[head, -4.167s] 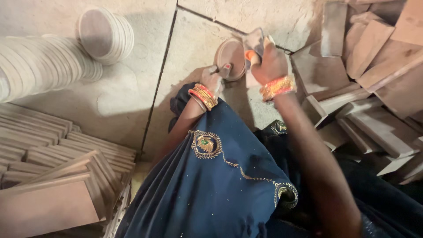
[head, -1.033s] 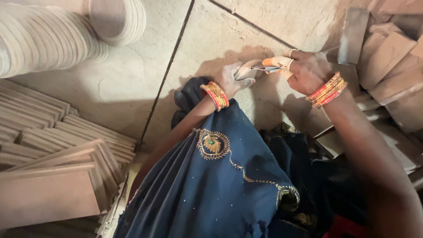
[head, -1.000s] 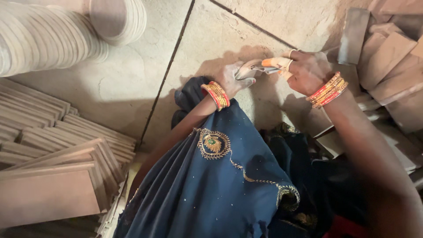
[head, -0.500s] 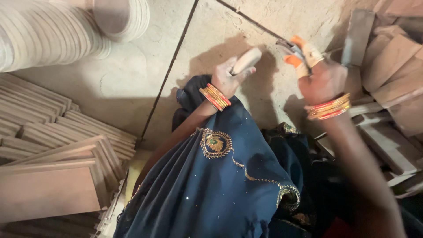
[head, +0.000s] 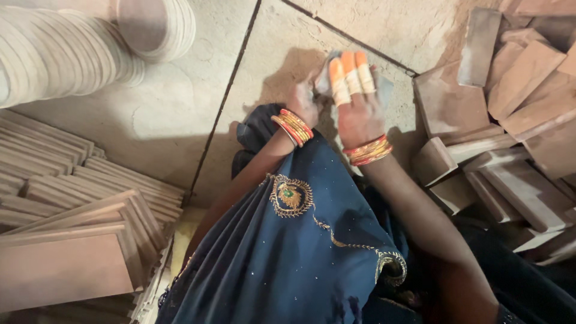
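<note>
Head view, looking down on a person seated on a stone floor [head: 180,138] crossed by a dark joint line. The right hand [head: 359,105] is raised with its back to the camera; orange protective caps [head: 351,75] cover three extended fingers, which lie flat against a small grey piece [head: 329,71] of stone or tile held upright between the two hands. The left hand [head: 303,99] is curled around the piece's left edge; most of the piece is hidden behind the fingers, so its shape cannot be told. Both hands are thus closed on the piece, just above the floor and beyond the person's knees. Each wrist carries orange and gold bangles [head: 293,127]. A dark blue embroidered cloth [head: 282,252] covers the lap. To the left, rows of round pale discs [head: 66,51] stand on edge, with flat rectangular reddish slabs [head: 66,222] stacked on edge below them. To the right lies a loose heap of rectangular brownish blocks [head: 510,114].
</note>
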Motion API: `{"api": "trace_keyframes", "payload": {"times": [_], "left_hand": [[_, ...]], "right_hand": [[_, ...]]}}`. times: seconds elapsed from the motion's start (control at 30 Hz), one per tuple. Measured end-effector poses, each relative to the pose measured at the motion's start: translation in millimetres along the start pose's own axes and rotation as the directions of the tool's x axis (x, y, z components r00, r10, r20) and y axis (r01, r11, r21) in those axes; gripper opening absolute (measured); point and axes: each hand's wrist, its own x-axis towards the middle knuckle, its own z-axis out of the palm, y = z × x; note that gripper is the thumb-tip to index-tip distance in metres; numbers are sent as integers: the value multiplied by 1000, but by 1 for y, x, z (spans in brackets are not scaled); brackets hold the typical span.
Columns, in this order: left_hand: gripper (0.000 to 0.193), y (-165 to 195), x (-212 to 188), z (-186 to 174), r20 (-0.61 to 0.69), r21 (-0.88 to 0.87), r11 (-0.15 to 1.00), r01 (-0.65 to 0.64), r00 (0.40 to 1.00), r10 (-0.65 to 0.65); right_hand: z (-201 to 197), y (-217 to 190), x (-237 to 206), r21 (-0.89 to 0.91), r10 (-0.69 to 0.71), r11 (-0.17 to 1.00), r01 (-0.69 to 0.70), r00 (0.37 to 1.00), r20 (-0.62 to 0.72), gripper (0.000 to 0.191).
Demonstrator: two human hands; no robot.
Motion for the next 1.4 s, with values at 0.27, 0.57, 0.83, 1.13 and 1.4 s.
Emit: {"api": "trace_keyframes", "payload": {"times": [0.27,0.57,0.83,1.13,1.4], "left_hand": [[32,-4,18,8,-26,252,948,-196,978,209],[34,-3,26,18,-7,-411,900,-145,988,156],[53,6,25,18,95,353,931,89,987,-130],[59,7,22,17,-20,436,889,-137,987,162],[45,-2,9,11,-72,153,945,-289,951,302]], "right_hand": [[6,48,28,29,541,734,-679,610,579,36],[1,-12,-11,69,-7,998,2,997,75,55],[15,33,10,68,205,975,-213,973,103,68],[-4,52,19,350,313,834,-426,889,334,61],[4,1,-7,30,5,1000,-5,1000,-7,68]]}}
